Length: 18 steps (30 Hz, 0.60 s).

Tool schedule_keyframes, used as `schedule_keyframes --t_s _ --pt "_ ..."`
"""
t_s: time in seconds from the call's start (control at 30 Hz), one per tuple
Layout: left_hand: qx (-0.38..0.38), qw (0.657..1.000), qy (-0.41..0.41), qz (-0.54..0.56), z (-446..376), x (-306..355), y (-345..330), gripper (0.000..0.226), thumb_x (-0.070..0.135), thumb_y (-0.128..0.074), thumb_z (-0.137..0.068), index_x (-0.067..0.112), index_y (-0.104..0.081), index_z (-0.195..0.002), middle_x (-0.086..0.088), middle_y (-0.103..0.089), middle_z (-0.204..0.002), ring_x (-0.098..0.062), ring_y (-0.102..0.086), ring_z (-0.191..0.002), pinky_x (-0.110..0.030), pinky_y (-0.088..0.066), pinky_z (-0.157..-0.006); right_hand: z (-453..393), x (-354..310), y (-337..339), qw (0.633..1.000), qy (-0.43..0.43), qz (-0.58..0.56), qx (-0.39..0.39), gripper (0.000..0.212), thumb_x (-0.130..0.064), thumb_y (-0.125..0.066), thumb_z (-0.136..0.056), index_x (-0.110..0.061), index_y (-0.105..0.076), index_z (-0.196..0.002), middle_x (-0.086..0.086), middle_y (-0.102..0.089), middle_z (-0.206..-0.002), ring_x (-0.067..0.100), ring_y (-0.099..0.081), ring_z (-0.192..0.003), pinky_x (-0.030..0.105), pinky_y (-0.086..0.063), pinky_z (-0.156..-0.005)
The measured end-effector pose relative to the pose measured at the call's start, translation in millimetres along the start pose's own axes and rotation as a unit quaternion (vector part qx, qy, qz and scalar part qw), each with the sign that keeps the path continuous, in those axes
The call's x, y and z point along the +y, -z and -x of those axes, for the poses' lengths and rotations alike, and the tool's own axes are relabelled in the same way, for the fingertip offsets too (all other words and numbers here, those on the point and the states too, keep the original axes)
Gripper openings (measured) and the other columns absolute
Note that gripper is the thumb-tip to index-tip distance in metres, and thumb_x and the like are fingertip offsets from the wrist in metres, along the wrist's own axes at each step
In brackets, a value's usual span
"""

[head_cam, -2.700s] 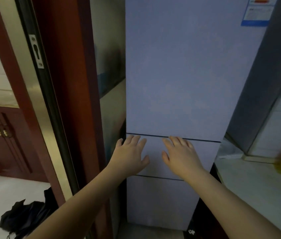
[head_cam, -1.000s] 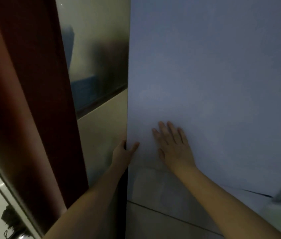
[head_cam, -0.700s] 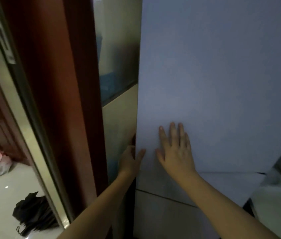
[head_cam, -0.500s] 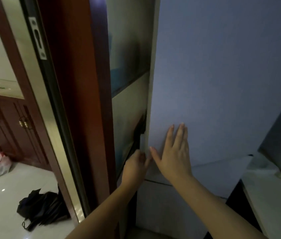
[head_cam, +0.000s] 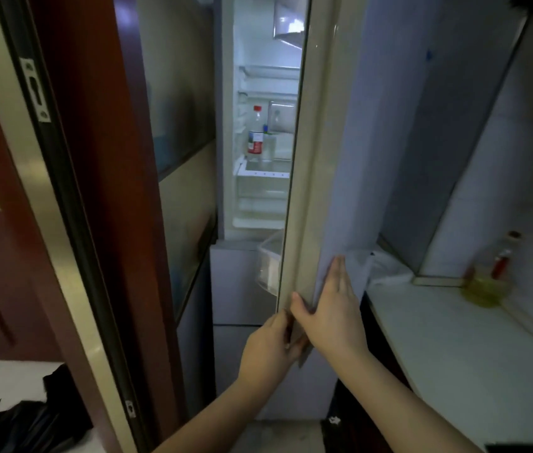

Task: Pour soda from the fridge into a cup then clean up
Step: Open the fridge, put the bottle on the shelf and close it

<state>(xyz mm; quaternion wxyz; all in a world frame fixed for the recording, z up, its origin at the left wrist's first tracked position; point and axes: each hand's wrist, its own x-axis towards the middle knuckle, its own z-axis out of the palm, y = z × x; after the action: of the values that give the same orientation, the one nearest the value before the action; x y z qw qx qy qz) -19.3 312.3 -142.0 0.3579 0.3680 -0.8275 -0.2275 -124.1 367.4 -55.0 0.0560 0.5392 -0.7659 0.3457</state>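
The pale fridge door (head_cam: pixel 350 132) stands partly swung out, showing the lit inside. On a shelf stands a clear soda bottle (head_cam: pixel 255 132) with a red cap and a red label, and a smaller clear bottle beside it. My left hand (head_cam: pixel 271 344) grips the door's lower edge from the inner side, fingers curled round it. My right hand (head_cam: pixel 330 308) lies flat on the door's outer face with straight fingers and its thumb hooked on the edge. No cup is in view.
A brown wooden door frame (head_cam: pixel 72 191) with a metal strip stands close on the left. A white counter (head_cam: pixel 474 354) runs along the right, with a yellowish oil bottle (head_cam: pixel 490 279) at the wall. A black bag (head_cam: pixel 20 420) lies on the floor lower left.
The fridge door has swung out from shut to partly swung out, revealing the lit shelves and the bottle. My left hand moved to the door's lower edge; my right stayed flat on its face.
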Motion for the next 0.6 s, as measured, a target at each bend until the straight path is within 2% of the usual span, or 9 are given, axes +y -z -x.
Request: schedule_keyframes --t_s 0.1,0.17,0.23,0.3,0.37,0.43,0.53,0.6 --pt "-0.032 0.999 -0.041 -0.011 8 27 -17 0.060 0.055 -0.055 -0.082 0.024 -0.046 -0.132 0.003 -0.066 -0.100 -0.015 -0.064 -0.087 -0.032 -0.051 -0.074 16 23 25 1.000 -0.024 0.001 0.011 0.095 -0.050 -0.056 -0.084 -0.012 0.000 -0.152 0.008 -0.016 -0.159 0.022 -0.025 -0.142 0.034 -0.028 -0.114" --pt "-0.032 0.997 -0.072 -0.027 14 46 -28 0.064 0.057 -0.047 -0.081 0.021 -0.046 -0.134 0.001 -0.067 -0.104 -0.018 -0.065 -0.089 -0.031 -0.049 -0.072 26 40 40 0.999 -0.039 0.001 0.022 0.090 -0.049 -0.056 -0.082 -0.016 -0.009 -0.152 0.006 -0.034 -0.152 0.022 -0.041 -0.133 0.035 -0.039 -0.107" --pt "-0.032 0.995 -0.093 -0.025 23 64 -43 0.059 0.058 -0.043 -0.081 0.020 -0.052 -0.126 0.000 -0.067 -0.101 -0.020 -0.066 -0.085 -0.033 -0.049 -0.067 37 60 56 0.998 -0.049 0.004 0.031 0.081 -0.049 -0.054 -0.082 -0.020 -0.020 -0.149 0.003 -0.048 -0.141 0.020 -0.051 -0.122 0.034 -0.046 -0.098" --pt "-0.046 0.993 -0.102 -0.030 31 80 -61 0.042 0.049 -0.050 -0.085 0.020 -0.054 -0.115 -0.001 -0.066 -0.097 -0.021 -0.065 -0.082 -0.033 -0.047 -0.065 49 81 71 0.998 -0.051 0.008 0.039 0.071 -0.048 -0.053 -0.084 -0.022 -0.029 -0.145 0.001 -0.055 -0.133 0.018 -0.056 -0.114 0.031 -0.049 -0.090" --pt "-0.048 0.991 -0.116 -0.035 39 96 -79 0.028 0.042 -0.054 -0.086 0.022 -0.051 -0.105 0.000 -0.064 -0.091 -0.022 -0.064 -0.076 -0.033 -0.045 -0.061 61 101 85 0.997 -0.053 0.014 0.049 0.060 -0.046 -0.053 -0.088 -0.021 -0.038 -0.140 0.001 -0.061 -0.122 0.018 -0.059 -0.106 0.026 -0.047 -0.081" --pt "-0.053 0.990 -0.128 -0.036 44 114 -97 0.027 0.043 -0.048 -0.084 0.023 -0.048 -0.102 0.001 -0.063 -0.087 -0.022 -0.063 -0.071 -0.032 -0.044 -0.057 70 121 99 0.996 -0.062 0.021 0.058 0.051 -0.043 -0.053 -0.090 -0.019 -0.044 -0.134 0.002 -0.065 -0.112 0.019 -0.062 -0.098 0.023 -0.042 -0.071" --pt "-0.091 0.988 -0.121 -0.023 54 147 -120 0.045 0.048 -0.034 -0.085 0.022 -0.049 -0.118 0.001 -0.062 -0.103 -0.022 -0.064 -0.088 -0.036 -0.050 -0.070 78 151 121 0.994 -0.084 0.027 0.059 0.036 -0.042 -0.050 -0.093 -0.016 -0.050 -0.119 0.002 -0.066 -0.097 0.021 -0.064 -0.086 0.025 -0.040 -0.063" --pt "-0.114 0.984 -0.134 -0.006 59 166 -131 0.050 0.046 -0.035 -0.087 0.022 -0.045 -0.131 0.002 -0.060 -0.118 -0.018 -0.062 -0.102 -0.035 -0.051 -0.083 82 171 135 0.993 -0.101 0.025 0.061 0.029 -0.042 -0.048 -0.095 -0.016 -0.050 -0.107 0.001 -0.063 -0.085 0.022 -0.062 -0.076 0.028 -0.041 -0.058"
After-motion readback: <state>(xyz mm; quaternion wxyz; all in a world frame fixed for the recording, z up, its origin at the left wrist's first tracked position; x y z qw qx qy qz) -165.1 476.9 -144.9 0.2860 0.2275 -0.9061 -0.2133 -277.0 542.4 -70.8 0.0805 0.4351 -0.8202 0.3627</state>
